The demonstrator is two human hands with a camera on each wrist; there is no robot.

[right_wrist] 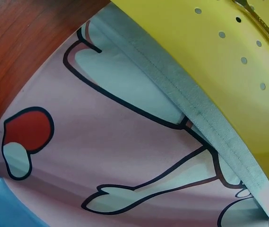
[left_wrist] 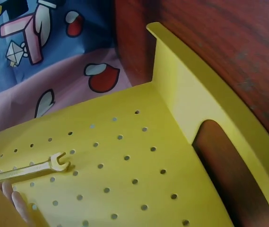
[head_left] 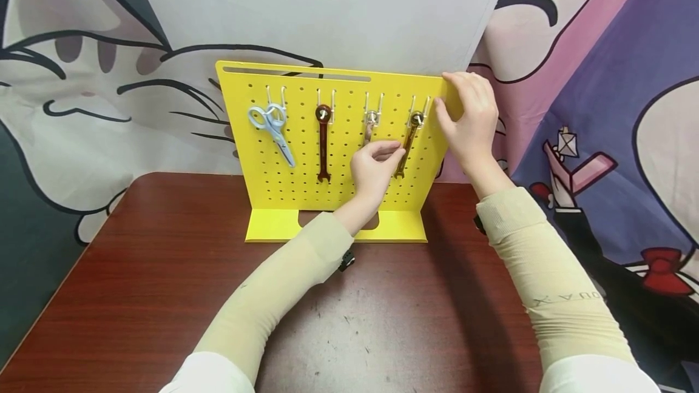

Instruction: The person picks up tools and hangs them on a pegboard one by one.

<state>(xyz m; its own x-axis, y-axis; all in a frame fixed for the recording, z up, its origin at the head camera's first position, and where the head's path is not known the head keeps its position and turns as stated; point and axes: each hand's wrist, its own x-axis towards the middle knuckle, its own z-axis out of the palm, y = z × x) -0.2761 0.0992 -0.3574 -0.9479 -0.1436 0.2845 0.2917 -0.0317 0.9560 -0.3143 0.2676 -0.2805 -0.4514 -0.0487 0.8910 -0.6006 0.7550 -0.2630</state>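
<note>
A yellow pegboard (head_left: 349,193) stands upright on the table with tools on white wire hooks. Light-blue scissors (head_left: 277,132) hang at the left, then a dark reddish wrench (head_left: 323,144). A silvery tool (head_left: 368,129) is mostly hidden behind my left hand (head_left: 374,168). My left fingertips, bent towards the thumb, are right beside the gold-toned wrench (head_left: 401,165) at the far right; whether they pinch it is unclear. In the left wrist view, that wrench's open end (left_wrist: 58,163) lies against the board. My right hand (head_left: 471,114) grips the board's upper right edge, thumb in front.
The reddish-brown table (head_left: 136,272) extends in front of the board. The board's foot (head_left: 273,226) has a cut-out in the middle. Behind are a white panel (head_left: 327,11) and cartoon-printed cloth (head_left: 590,108), close to the board's right edge.
</note>
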